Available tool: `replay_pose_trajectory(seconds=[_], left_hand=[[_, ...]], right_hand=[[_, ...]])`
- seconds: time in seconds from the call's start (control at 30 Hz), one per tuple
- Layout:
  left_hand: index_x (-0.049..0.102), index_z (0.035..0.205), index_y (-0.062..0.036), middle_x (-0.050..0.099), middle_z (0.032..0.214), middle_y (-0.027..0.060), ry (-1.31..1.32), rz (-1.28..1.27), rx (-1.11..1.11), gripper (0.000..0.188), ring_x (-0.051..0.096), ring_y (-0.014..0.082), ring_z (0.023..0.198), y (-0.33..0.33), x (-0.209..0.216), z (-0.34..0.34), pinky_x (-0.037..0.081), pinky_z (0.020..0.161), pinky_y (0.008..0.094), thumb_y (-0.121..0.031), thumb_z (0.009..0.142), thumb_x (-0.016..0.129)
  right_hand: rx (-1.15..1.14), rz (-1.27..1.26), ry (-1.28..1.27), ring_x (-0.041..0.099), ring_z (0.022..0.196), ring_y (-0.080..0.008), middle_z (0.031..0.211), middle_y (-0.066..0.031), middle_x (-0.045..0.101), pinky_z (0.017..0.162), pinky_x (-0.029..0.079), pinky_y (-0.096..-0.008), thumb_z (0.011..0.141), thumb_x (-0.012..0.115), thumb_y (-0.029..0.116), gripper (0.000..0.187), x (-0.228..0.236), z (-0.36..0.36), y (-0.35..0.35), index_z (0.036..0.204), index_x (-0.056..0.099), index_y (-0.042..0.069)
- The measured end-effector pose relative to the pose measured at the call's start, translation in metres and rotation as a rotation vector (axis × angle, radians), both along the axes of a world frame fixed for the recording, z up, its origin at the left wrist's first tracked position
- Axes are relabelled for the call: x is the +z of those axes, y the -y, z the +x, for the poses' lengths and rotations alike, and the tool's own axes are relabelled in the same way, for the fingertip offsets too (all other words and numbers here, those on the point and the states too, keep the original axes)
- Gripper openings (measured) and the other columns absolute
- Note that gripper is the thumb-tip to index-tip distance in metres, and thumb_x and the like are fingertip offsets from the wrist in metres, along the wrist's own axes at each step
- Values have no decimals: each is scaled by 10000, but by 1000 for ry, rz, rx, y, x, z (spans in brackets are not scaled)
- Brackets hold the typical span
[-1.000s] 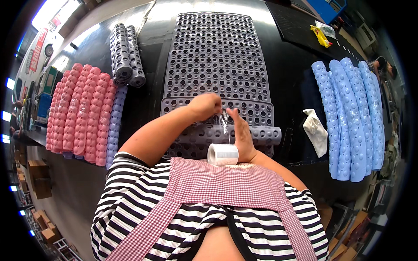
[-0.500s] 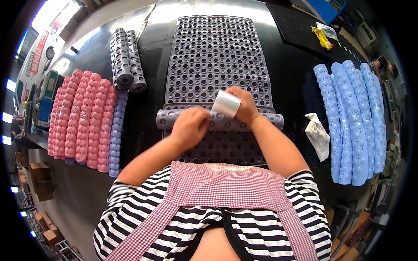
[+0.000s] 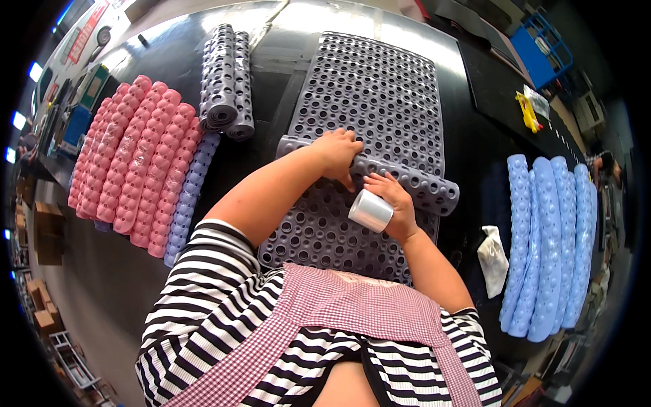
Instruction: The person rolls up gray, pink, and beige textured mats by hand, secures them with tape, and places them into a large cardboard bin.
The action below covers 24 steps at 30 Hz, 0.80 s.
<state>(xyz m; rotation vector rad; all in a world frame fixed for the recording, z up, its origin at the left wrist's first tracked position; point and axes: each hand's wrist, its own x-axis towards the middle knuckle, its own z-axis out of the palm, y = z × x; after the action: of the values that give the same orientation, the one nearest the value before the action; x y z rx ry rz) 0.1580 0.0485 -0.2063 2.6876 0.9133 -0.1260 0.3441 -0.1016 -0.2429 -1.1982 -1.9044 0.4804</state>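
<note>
A grey rolled bath mat (image 3: 407,182) with round bumps lies slantwise across flat grey mats with holes (image 3: 366,95). My left hand (image 3: 338,157) grips this roll, its fingers bent over the top and its thumb on the near side. My right hand (image 3: 400,207) is closed round a wide roll of clear film (image 3: 371,210) just in front of the rolled mat. Its fingertips reach close to the roll's near side. Whether a strip of film runs between the hands cannot be made out.
Pink rolled mats (image 3: 135,163) and a bluish roll (image 3: 193,193) lie at the left, with two grey rolls (image 3: 227,88) behind them. Light blue rolls (image 3: 549,244) are at the right beside a white cloth-like piece (image 3: 493,261). A yellow tool (image 3: 527,112) lies farther back on the black table (image 3: 285,74).
The film roll has come from above the rolled mat to its near side in my right hand. My left hand has moved onto the roll's top. The whole view has turned and shifted.
</note>
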Motion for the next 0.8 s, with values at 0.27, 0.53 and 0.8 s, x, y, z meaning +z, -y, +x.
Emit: replay_pose_trajectory(seconds=[0.27,0.53,0.8], left_hand=[[668,1221,-157,625,1234,47,377,155,-19,440,540,292,1234,-23,-10,6,398,1060,424,-221,797,765],[538,1344,-77,610,1291,73,490,537,-72,668,581,261,1209,-41,-39,8,393,1074,412,-360,799,799],[538,1407,-66,613,1299,134,316,298,-79,683,603,315,1180,-45,-30,12,459,1012,434,-317,817,772]], right_hand=[[-119,-376,-626,720,935,-204,1019,-92,756,877,548,-337,875,711,141,239,-32,35,-98,1098,748,64],[-142,-354,-567,677,801,-94,889,-28,740,702,542,-263,922,667,153,158,-14,55,-178,986,764,46],[34,-260,-660,708,914,-183,1026,-114,746,825,556,-318,856,731,139,277,2,40,-97,1107,732,22]])
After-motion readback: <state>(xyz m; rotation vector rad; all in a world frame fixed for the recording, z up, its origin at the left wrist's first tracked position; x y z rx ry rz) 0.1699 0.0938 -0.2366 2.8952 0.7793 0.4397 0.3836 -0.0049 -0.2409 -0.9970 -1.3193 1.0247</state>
